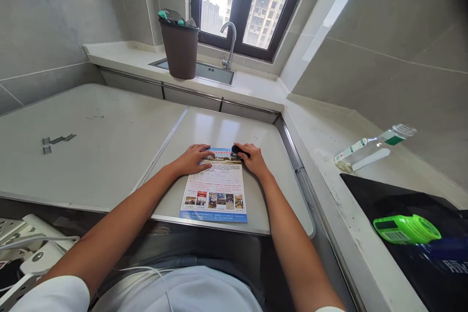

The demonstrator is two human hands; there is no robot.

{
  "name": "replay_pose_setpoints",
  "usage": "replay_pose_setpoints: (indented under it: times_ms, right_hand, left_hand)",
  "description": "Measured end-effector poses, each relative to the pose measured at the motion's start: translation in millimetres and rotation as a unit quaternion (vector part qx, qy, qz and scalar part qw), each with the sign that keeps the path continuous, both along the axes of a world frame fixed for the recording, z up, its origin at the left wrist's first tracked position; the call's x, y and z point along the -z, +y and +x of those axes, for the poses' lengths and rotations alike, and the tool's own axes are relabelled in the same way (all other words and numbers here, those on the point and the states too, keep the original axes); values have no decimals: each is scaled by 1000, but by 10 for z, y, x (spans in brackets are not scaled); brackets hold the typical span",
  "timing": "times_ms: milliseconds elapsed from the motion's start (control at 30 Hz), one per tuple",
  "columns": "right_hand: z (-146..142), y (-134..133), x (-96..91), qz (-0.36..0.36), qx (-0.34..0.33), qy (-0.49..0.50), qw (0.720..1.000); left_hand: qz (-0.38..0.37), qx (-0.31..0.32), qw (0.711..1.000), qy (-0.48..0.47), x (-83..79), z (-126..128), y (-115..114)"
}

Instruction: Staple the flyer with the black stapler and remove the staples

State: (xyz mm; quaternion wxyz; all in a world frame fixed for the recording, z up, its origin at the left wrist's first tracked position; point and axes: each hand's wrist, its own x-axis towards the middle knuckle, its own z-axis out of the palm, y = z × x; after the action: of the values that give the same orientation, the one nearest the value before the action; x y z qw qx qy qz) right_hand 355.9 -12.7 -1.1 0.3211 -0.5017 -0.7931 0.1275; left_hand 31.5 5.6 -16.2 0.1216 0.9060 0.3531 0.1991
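A printed flyer (216, 190) with red text and a row of small photos lies flat on a pale tabletop (256, 136) in front of me. My left hand (193, 158) rests on the flyer's top left corner, fingers stretched out flat. My right hand (253, 157) sits at the top right corner, fingers closed round a small black object (237, 149) that touches the flyer's upper edge. What the black object is cannot be made out.
A brown bin (180, 45) stands by the sink (208, 71) and tap (230, 44) under the window. On the right counter lie a clear bottle (373, 147), a black mat (387, 200) and a green tape roll (405, 228). A power strip with cables (32, 243) sits at lower left.
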Motion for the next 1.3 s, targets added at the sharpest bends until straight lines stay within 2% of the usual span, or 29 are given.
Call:
replay_pose_setpoints:
  times_ms: [200,633,1300]
  right_hand:
    - [-79,11,46,16,39,-22,999]
    - [-142,5,58,12,52,-47,997]
    - [-367,-120,-56,6,119,-211,970]
  left_hand:
    - [-10,0,1000,17,19,33,8]
    - [-27,-4,999,22,-17,60,-21]
    - [-35,-10,998,53,-88,64,-76]
